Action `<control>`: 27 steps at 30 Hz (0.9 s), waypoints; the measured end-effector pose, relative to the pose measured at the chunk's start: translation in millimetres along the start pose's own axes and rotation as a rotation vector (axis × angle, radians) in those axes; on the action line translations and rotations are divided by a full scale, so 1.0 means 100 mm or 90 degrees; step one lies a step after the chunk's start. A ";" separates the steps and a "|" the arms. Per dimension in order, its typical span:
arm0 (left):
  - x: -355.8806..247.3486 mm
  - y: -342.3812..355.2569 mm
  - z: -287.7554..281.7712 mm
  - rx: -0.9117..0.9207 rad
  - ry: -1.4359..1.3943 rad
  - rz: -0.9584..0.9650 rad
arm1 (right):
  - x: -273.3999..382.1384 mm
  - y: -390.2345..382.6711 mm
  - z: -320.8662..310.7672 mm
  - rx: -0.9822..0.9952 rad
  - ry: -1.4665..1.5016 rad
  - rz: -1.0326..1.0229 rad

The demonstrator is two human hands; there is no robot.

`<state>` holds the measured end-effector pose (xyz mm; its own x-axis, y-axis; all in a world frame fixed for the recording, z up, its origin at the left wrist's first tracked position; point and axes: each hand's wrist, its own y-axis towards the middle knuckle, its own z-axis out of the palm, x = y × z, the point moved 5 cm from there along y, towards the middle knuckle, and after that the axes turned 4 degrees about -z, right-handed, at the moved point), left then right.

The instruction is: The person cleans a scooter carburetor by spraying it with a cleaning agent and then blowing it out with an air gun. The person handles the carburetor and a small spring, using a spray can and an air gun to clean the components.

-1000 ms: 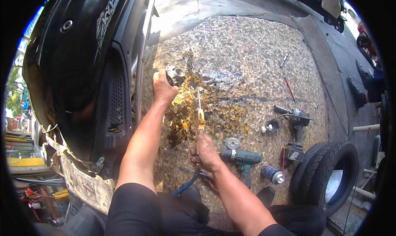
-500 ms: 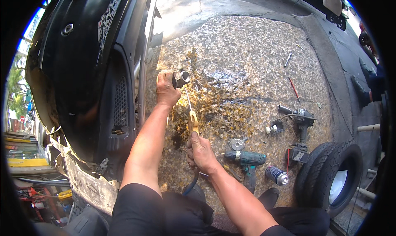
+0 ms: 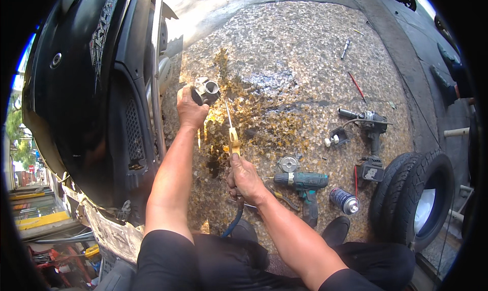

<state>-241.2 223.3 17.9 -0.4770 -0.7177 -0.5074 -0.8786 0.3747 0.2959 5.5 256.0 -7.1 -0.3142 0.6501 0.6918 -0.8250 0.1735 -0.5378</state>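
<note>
My left hand (image 3: 191, 109) is closed around a grey metal throttle-body-like part (image 3: 207, 89), held above the ground with its round bore facing up and to the right. In my right hand (image 3: 246, 180) is a yellow air blow gun (image 3: 234, 141), its long thin nozzle pointing up toward the part. The tip ends close to the part's lower right side; whether it touches I cannot tell. A dark blue hose (image 3: 235, 221) runs down from the gun's grip. Below the hands, the speckled paving is wet with a brown, oily stain (image 3: 264, 95).
A black scooter body (image 3: 76, 113) stands along the left. On the right lie a teal cordless drill (image 3: 302, 180), an impact wrench (image 3: 373, 125), a spray can (image 3: 344, 200), a red-handled thin tool (image 3: 357, 86) and a round metal piece (image 3: 289, 164). Tyres (image 3: 424, 199) stand at lower right.
In the picture, the metal part has shifted left and slightly up, its bore turned more toward me. The blow gun has moved a little left and up. The view has also shifted.
</note>
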 end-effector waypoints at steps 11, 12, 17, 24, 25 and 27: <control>-0.13 0.00 0.00 -0.013 -0.013 0.022 | -0.07 0.14 0.00 0.000 0.060 -0.063; -0.11 0.00 0.00 -0.007 -0.014 0.012 | -0.08 0.14 0.00 -0.003 0.069 -0.042; -0.01 -0.01 0.00 0.013 -0.040 -0.035 | -0.01 0.05 0.04 0.029 0.027 -0.045; 0.08 0.07 0.03 0.031 -0.130 -0.276 | -0.12 0.00 0.10 0.015 -0.159 -0.144; 0.09 0.07 0.05 0.041 -0.158 -0.281 | -0.16 0.03 0.08 0.004 -0.152 -0.137; 0.14 0.08 0.07 0.053 -0.173 -0.282 | -0.25 0.07 0.06 -0.016 -0.161 -0.096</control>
<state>-254.7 220.2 7.5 -0.0389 -0.6433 -0.7646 -0.9909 0.1235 -0.0536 4.8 236.6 -25.9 -0.2981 0.4113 0.8614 -0.8605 0.2748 -0.4290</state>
